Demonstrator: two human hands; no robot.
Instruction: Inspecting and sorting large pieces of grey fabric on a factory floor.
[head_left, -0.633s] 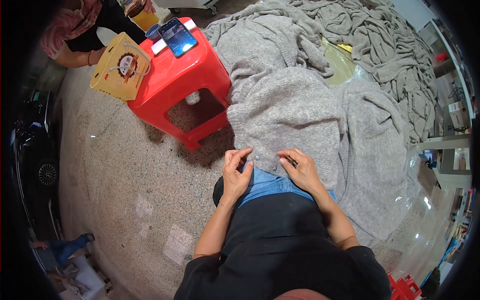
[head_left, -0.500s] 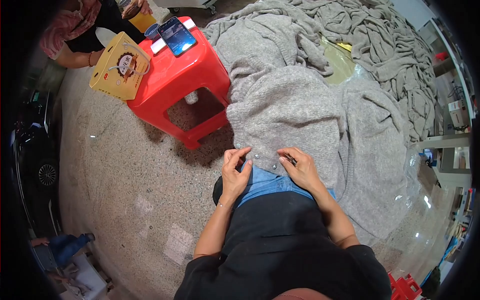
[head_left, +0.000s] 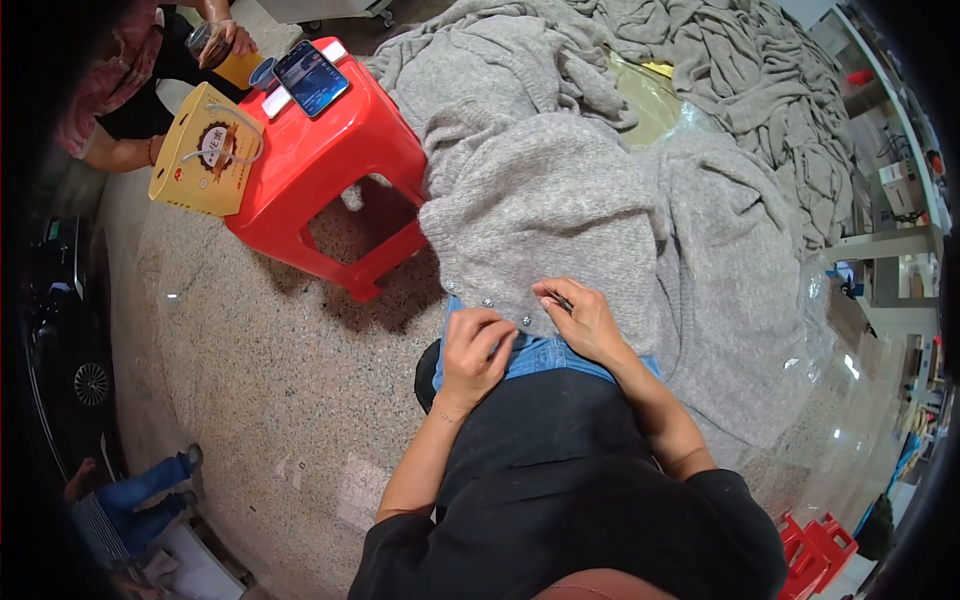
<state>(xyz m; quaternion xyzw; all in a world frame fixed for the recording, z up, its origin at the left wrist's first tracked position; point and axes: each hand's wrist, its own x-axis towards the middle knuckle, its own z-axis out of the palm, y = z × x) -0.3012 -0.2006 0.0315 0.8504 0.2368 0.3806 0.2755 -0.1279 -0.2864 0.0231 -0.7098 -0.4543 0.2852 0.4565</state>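
A grey knitted garment [head_left: 560, 230] lies across my lap, with its edge toward me. Three small shiny buttons [head_left: 487, 302] show in a row along that edge. My left hand [head_left: 475, 350] is at the edge beside the buttons, fingers curled together; whatever they pinch is too small to see. Just right of the last button, my right hand [head_left: 585, 318] has its thumb and forefinger close together over the knit. A small dark tool [head_left: 564, 303] shows within that hand, mostly hidden by the fingers, so its kind is unclear.
At the left stands a red plastic stool [head_left: 330, 150] carrying a phone [head_left: 312, 78] and a yellow box [head_left: 207, 150]. Another person's hand [head_left: 232, 38] is behind it, near an orange drink. More grey knitwear [head_left: 770, 90] is heaped at the far right.
My left hand has gone from spread fingers to curled ones, drawing slightly toward me. My right hand stays over the knit beside the buttons. The whole view has shifted a little.
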